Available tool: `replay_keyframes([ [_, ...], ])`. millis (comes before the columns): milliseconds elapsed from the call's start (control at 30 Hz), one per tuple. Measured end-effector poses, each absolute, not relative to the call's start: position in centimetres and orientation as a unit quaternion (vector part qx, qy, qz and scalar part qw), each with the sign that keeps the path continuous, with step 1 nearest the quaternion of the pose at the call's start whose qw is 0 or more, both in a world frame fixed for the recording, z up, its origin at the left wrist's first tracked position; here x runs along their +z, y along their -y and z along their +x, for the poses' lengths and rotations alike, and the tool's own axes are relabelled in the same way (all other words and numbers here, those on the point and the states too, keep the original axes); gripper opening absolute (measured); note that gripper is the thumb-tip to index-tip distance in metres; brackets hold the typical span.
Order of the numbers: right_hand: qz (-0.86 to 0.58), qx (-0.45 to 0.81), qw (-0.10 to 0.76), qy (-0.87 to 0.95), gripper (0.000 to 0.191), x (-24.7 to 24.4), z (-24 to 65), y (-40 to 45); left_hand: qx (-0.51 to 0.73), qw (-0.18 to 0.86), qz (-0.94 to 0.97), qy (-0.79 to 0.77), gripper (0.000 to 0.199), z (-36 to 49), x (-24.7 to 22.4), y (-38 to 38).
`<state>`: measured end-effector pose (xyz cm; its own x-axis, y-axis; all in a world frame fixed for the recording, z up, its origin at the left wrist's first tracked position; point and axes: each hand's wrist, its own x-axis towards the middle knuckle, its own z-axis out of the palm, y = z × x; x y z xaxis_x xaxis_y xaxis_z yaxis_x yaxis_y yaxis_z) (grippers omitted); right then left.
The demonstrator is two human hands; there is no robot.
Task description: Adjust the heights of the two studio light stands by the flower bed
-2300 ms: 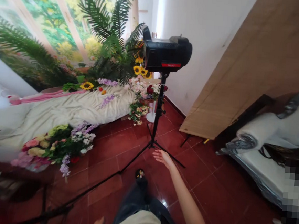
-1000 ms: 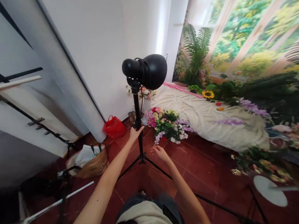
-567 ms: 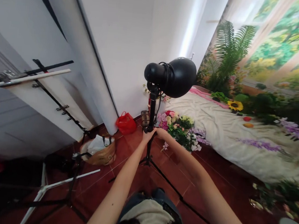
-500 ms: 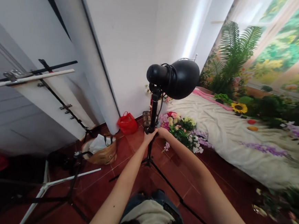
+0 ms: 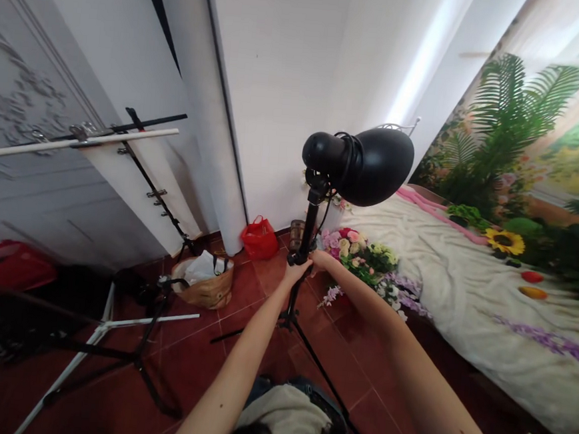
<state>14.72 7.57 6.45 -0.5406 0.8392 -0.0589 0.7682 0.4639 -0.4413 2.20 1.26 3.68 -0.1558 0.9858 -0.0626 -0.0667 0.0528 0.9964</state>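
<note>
A black studio lamp [image 5: 381, 167] with a wide reflector sits on top of a black light stand [image 5: 310, 222] in front of me. Its cord is coiled round the neck of the lamp and hangs down beside the pole. My left hand [image 5: 297, 270] is closed round the pole at a collar below the lamp. Just to its right, my right hand [image 5: 321, 260] is closed at the same height, its fingers partly hidden behind the pole. The stand leans slightly to the right, and its legs [image 5: 316, 356] spread over the tiled floor.
A red bag [image 5: 260, 238] and a woven bag [image 5: 208, 287] stand on the floor ahead. To the left are backdrop stands with a white crossbar [image 5: 140, 136]. Artificial flowers [image 5: 352, 249] lie beside a cloth-covered bed [image 5: 462, 311] on the right.
My view has turned left, so the surroundings shift rightward. The lamp and pole now lean a little more to the right, with both hands still on the pole.
</note>
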Motion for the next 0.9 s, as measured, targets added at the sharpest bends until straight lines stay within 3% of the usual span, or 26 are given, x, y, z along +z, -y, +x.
replay_keyframes([
  [100,-0.46,0.165,0.027,0.872,0.032,6.2,15.4,-5.9,0.539,0.48,0.44,-0.533,0.016,2.3,3.8,-1.4],
  [233,-0.459,0.087,0.077,0.881,0.022,4.6,15.8,-2.9,0.557,0.474,0.436,-0.524,0.016,2.5,4.0,-1.4],
  [400,-0.523,0.062,0.116,0.842,0.025,3.1,15.8,-0.7,0.562,0.471,0.436,-0.522,0.024,2.7,4.5,-1.3],
  [633,-0.496,0.027,0.066,0.865,0.031,4.7,14.9,-2.8,0.564,0.471,0.444,-0.513,0.027,2.7,4.9,-1.3],
  [767,-0.479,0.051,0.009,0.876,0.031,4.0,14.1,-3.7,0.558,0.471,0.433,-0.527,0.027,2.7,4.5,-1.3],
  [900,-0.49,0.05,0.006,0.87,0.027,2.9,14.0,-3.1,0.551,0.483,0.418,-0.537,0.027,2.6,4.4,-1.2],
])
